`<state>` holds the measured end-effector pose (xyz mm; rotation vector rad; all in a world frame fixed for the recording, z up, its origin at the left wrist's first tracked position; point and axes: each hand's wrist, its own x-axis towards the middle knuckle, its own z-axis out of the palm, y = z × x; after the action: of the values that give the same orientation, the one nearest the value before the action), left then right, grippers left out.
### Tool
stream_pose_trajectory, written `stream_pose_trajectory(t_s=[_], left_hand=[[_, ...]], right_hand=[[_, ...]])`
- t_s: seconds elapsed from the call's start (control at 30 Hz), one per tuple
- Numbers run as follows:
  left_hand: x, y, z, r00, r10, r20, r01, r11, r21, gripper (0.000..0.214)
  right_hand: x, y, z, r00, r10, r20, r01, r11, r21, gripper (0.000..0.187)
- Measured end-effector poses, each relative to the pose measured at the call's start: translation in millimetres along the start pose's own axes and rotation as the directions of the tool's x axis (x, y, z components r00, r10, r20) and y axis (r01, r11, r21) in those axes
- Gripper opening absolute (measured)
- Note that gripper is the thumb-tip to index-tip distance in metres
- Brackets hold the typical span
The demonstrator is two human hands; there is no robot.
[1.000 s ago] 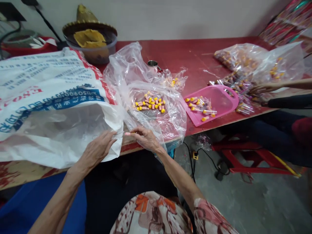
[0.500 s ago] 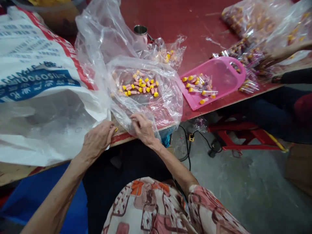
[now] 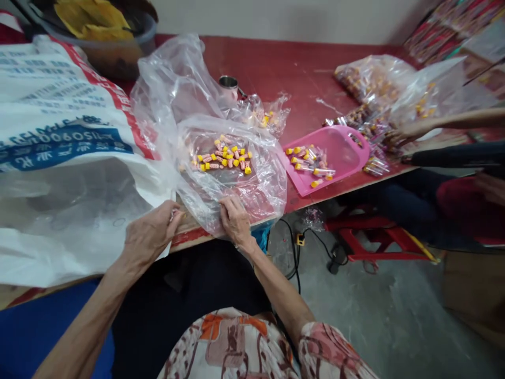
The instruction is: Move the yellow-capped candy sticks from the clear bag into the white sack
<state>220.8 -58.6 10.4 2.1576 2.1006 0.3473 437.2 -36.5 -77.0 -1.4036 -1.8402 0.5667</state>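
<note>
My left hand [image 3: 152, 231] is closed at the table edge, beside the mouth of a white printed sack [image 3: 35, 221]. A bit of pink shows at its fingertips, seemingly a small yellow-capped tube mostly hidden by the fingers. My right hand [image 3: 235, 220] has its fingers curled on the near edge of a clear plastic bag [image 3: 260, 184]. Inside that bag lie several short tubes [image 3: 229, 157] with yellow caps and pink speckled contents. To the right, a pink scoop-shaped tray [image 3: 343, 158] holds longer clear tubes [image 3: 311, 163] with yellow caps.
Behind the bag stand a metal-lined cup [image 3: 228, 87] and a small bag of capped tubes [image 3: 268, 118]. At right, another person's hand [image 3: 402, 131] touches wrapped packs near large filled bags [image 3: 374, 79]. A tub [image 3: 145, 37] sits at back left; a red stool [image 3: 379, 242] and cables are below.
The view has tilted up, showing more of the wall and tub. My left hand has turned slightly, with pink instead of yellow showing at its fingertips. My right hand remains on the bag's edge.
</note>
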Motion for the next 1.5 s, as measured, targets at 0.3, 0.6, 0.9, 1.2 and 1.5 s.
stream_pose_trajectory(t_s=[0.3,0.6,0.9,1.2,1.5], left_hand=[[3,-3,14.3,0.996,-0.002,0.091,0.033,0.938,-0.345,0.029],[-1,11,26.6,0.995,0.067,-0.075,-0.084,0.963,-0.258,0.013],[-13,32,39.3,0.968,0.13,-0.217,-0.176,0.961,-0.212,0.013],[-27,31,39.3,0.927,0.065,-0.368,-0.156,0.962,-0.223,0.024],[-39,26,41.9,0.904,0.007,-0.428,-0.113,0.968,-0.223,0.027]], right_hand=[[24,16,-22,0.985,0.08,-0.152,-0.055,0.985,0.161,0.03],[95,77,-39,0.951,0.111,-0.287,-0.16,0.976,-0.151,0.03],[92,82,-32,0.95,0.042,-0.31,-0.116,0.968,-0.224,0.025],[57,0,-47,0.947,0.127,-0.296,-0.077,0.981,0.175,0.024],[7,-49,10,0.994,-0.075,-0.076,0.091,0.965,0.244,0.016]])
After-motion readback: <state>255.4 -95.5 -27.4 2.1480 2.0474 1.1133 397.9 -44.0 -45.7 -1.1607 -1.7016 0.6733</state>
